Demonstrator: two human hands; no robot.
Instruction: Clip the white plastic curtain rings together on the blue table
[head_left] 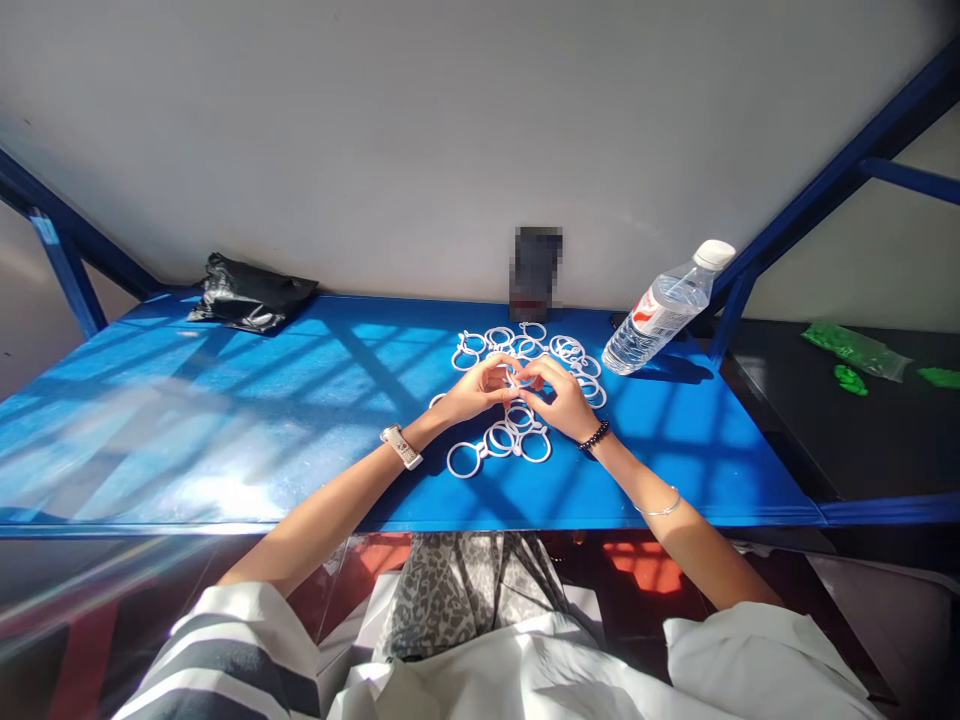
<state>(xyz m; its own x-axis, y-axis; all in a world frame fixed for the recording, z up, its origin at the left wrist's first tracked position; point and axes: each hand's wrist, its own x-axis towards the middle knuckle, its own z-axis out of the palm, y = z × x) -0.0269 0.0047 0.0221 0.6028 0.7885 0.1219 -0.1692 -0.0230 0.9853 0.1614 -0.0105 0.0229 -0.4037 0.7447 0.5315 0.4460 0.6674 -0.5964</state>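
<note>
Rings (517, 441), white, thin and round

Dressed in a loose white top (540, 670), with wide dark stripes on the left sleeve (232, 665). Covered on the lap by grey leopard-spotted cloth (469, 595). Wearing a pale watch (402, 448) on the left arm (330, 512); on the right arm (709, 547), a dark beaded bracelet (596, 437) and a thin silvery bangle (661, 510).

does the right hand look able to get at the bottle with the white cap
Likely yes: the right hand is near the bottle, with only low-lying white rings between them, though it seems busy with a held ring.
</note>
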